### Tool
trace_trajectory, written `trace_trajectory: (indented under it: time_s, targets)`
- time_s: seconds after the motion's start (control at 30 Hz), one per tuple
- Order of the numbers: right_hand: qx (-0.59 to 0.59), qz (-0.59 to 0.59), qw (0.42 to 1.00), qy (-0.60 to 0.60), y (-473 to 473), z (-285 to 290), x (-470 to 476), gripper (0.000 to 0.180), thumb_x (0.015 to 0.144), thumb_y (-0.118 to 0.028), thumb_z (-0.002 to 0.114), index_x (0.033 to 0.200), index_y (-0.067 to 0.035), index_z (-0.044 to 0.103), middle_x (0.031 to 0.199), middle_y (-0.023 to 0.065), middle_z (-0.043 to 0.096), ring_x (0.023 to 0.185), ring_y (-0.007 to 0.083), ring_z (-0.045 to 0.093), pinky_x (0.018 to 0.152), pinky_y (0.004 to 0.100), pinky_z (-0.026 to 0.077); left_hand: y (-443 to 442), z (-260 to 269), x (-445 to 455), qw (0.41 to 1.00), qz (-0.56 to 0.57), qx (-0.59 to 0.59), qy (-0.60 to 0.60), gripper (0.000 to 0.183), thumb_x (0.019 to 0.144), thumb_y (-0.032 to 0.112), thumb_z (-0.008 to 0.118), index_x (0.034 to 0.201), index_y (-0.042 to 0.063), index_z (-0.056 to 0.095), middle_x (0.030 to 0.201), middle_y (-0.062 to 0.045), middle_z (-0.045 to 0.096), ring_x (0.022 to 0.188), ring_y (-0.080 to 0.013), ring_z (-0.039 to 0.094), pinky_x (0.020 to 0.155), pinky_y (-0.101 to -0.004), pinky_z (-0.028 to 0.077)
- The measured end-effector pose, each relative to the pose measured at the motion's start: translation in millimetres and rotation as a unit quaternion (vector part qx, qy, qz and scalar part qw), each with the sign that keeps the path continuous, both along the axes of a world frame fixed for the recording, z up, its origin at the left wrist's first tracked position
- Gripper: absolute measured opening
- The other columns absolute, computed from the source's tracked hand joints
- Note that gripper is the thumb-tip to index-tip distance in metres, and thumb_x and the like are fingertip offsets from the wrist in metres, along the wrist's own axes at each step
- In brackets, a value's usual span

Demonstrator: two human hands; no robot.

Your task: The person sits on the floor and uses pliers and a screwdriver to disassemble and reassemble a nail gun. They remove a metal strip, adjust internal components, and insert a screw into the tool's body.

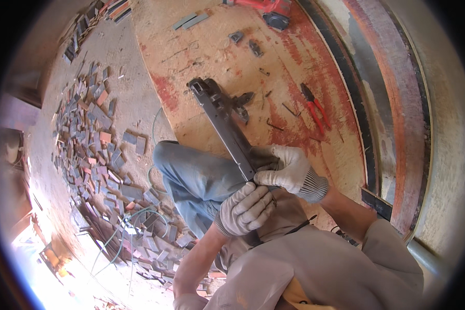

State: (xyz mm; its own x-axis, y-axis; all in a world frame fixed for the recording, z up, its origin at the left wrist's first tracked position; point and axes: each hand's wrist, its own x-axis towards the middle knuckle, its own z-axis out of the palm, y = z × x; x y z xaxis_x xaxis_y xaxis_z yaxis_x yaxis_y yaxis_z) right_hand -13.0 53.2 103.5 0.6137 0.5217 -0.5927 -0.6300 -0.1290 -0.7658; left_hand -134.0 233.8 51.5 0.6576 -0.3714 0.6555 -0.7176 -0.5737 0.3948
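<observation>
A long, dark grey tool part (226, 128) lies slantwise over my bent knee, its bulkier far end above the plywood board. My left hand (248, 209), in a whitish knit glove, has its fingers curled around the near end. Just above it, my right hand (288, 170), gloved alike, grips the same part from the right side with the thumb near its edge. Beside the part's far half, a small dark fitting (243, 105) rests on the board. Red-handled pliers (316, 110) and a hex key (290, 110) lie to the right.
The stained plywood board (205, 50) carries dark pieces (255, 48), grey strips (190, 21) and a red power tool (273, 9). Many offcuts (100, 116) cover the floor at left, with a thin green hose (118, 252) among them. Long panels (387, 97) stand along the right.
</observation>
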Motion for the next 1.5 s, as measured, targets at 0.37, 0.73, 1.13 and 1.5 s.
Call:
trace_trajectory:
  time_s: [0.37, 0.73, 1.13, 1.5]
  targets:
    - [0.006, -0.057, 0.998, -0.002, -4, 4, -8, 0.042, 0.095, 0.001, 0.077, 0.135, 0.009, 0.065, 0.119, 0.0133, 0.076, 0.107, 0.0149, 0.072, 0.094, 0.0285, 0.06, -9, 5, 5, 0.987, -0.034, -0.129, 0.091, 0.025, 0.088, 0.005, 0.081, 0.11, 0.005, 0.069, 0.123, -0.012, 0.07, 0.12, -0.0325, 0.069, 0.108, -0.0483, 0.054]
    - [-0.031, -0.081, 0.994, -0.07, 1, 8, -22, 0.036, 0.097, -0.003, 0.075, 0.131, 0.007, 0.068, 0.112, 0.011, 0.077, 0.101, 0.0123, 0.072, 0.09, 0.0267, 0.059, -3, 6, 107, 0.586, 0.163, -0.636, 0.475, 0.045, 0.105, 0.039, 0.067, 0.125, -0.002, 0.064, 0.103, -0.012, 0.072, 0.086, -0.0202, 0.072, 0.065, -0.0332, 0.058]
    - [-0.085, -0.303, 0.908, -0.277, 17, -27, -56, 0.049, 0.11, -0.04, 0.056, 0.1, 0.003, 0.077, 0.09, 0.0071, 0.076, 0.078, 0.0106, 0.067, 0.067, 0.0244, 0.05, -24, 18, 119, 0.543, 0.2, -0.662, 0.476, 0.033, 0.106, 0.036, 0.068, 0.1, 0.006, 0.058, 0.073, -0.003, 0.056, 0.054, -0.0138, 0.053, 0.051, -0.0339, 0.052]
    - [-0.08, -0.331, 0.885, -0.316, 7, -34, -55, 0.055, 0.116, -0.033, 0.042, 0.092, 0.009, 0.069, 0.093, 0.0221, 0.077, 0.083, 0.027, 0.075, 0.079, 0.0364, 0.059, -19, 16, 110, 0.532, 0.143, -0.672, 0.495, 0.047, 0.105, 0.041, 0.068, 0.118, -0.003, 0.056, 0.093, -0.014, 0.065, 0.07, -0.0267, 0.073, 0.063, -0.0436, 0.064]
